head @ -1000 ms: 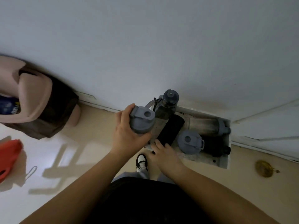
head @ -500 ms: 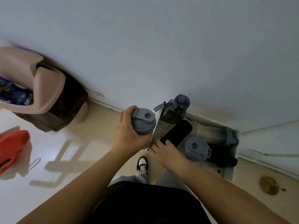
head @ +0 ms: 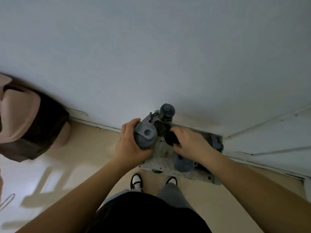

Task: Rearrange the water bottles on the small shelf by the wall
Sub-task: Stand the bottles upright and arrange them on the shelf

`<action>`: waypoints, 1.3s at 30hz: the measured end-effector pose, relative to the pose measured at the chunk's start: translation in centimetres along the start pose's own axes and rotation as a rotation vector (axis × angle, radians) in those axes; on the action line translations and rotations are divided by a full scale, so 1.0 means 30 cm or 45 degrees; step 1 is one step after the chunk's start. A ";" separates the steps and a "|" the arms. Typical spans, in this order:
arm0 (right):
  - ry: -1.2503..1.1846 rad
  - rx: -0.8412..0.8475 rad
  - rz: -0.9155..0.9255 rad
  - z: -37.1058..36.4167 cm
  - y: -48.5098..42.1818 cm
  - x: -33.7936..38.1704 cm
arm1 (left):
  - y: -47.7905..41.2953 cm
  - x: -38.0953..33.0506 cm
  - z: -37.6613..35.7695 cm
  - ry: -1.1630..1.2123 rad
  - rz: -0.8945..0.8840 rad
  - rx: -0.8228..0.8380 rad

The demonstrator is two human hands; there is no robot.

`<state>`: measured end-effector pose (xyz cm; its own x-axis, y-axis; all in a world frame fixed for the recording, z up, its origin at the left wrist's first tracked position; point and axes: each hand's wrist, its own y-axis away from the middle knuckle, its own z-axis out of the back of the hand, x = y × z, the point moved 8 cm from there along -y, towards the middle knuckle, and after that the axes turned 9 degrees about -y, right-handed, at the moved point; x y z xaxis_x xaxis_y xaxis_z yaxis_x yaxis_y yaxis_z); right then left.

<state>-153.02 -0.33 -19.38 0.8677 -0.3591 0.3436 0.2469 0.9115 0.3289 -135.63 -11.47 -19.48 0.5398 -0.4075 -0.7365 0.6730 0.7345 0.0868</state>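
a grey bottle (head: 145, 135) is gripped around its body by the left hand (head: 130, 145), over the left end of the shelf (head: 161, 163) by the wall (head: 151, 47). a black bottle (head: 171, 138) is clasped by the right hand (head: 191, 143), fingers curled over it. another grey bottle (head: 182, 163) stands at the shelf's front; a dark-capped one (head: 167, 111) stands at the back.

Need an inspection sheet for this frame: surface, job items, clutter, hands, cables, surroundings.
Surface: small shelf by the wall, top stained and speckled.
Job's things: grey-lidded bottle in hand; dark-capped bottle upright at the wall; another grey-lidded bottle near the front edge; black bottle in hand.
Clutter: nothing seen.
Hands: left hand grips the grey-lidded bottle; right hand grips the black bottle.
Cables: nothing seen.
Surroundings: pink bin at left; white wall.
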 end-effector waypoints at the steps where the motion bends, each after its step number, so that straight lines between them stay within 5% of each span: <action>1: -0.052 -0.023 -0.031 0.017 0.000 -0.033 | -0.008 -0.005 -0.023 -0.026 -0.010 0.044; 8: -0.619 -0.165 -0.200 0.043 -0.022 -0.207 | -0.067 -0.013 -0.178 -0.325 -0.182 0.312; 12: -0.945 -0.156 -0.284 0.036 -0.073 -0.229 | -0.084 0.018 -0.195 -0.610 -0.154 0.296; 18: -0.991 -0.303 -0.388 0.059 -0.106 -0.239 | -0.039 -0.012 -0.197 -0.700 -0.092 0.204; 22: -0.922 -0.180 -0.331 0.057 -0.122 -0.228 | -0.037 -0.023 -0.192 -0.645 -0.031 0.141; 27: -0.828 -0.099 -0.277 0.053 -0.130 -0.202 | -0.064 -0.050 -0.184 -0.452 -0.123 0.227; 39: -0.985 -0.197 -0.463 0.005 -0.134 -0.233 | -0.099 -0.033 -0.174 -0.521 -0.135 0.380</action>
<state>-160.14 -1.51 -22.97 0.2004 -0.6177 0.7604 0.5569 0.7104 0.4304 -140.79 -10.42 -22.52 0.5741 -0.6942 -0.4342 0.8176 0.5150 0.2576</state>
